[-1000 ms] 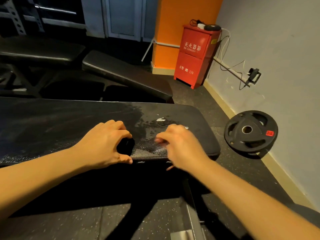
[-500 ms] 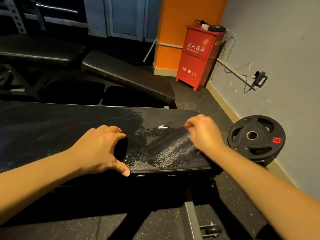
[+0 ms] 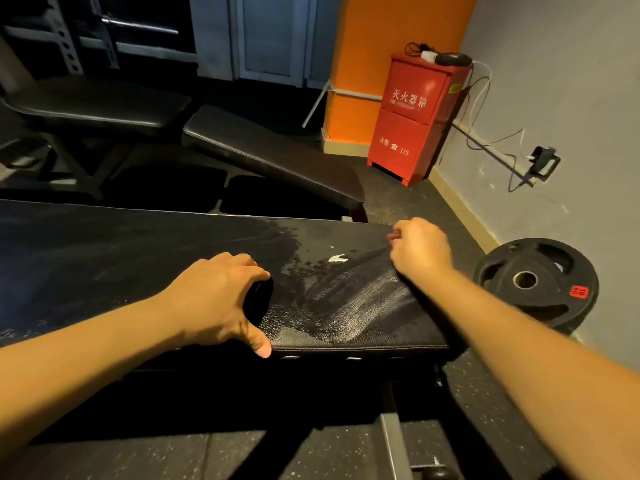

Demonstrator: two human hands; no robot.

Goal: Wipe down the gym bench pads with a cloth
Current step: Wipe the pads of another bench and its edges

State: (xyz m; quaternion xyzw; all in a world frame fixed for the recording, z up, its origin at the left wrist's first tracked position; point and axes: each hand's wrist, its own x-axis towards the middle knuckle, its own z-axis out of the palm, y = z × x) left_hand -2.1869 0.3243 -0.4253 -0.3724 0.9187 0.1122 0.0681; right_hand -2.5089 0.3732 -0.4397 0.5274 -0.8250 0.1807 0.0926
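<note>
The black bench pad (image 3: 138,258) runs across the view, wet and smeared over its right end, with a small white speck (image 3: 337,258) on it. My left hand (image 3: 214,299) rests on the pad's near edge, its fingers curled round a black object (image 3: 258,303) that stands on the pad. My right hand (image 3: 420,249) is at the far right corner of the pad, fingers curled, pressing down on a dark cloth that is almost wholly hidden under it. A wiped streak runs from that hand back toward the left hand.
A second black bench (image 3: 270,157) stands behind. To the right a black weight plate (image 3: 540,282) leans by the grey wall. A red fire-extinguisher box (image 3: 412,119) stands at the orange pillar, with cables (image 3: 498,143) on the wall. The bench's metal leg (image 3: 394,441) is below.
My right hand has swept from the pad's near middle to its far right corner, leaving a wiped streak in the wet patch. The left hand kept its grip in place.
</note>
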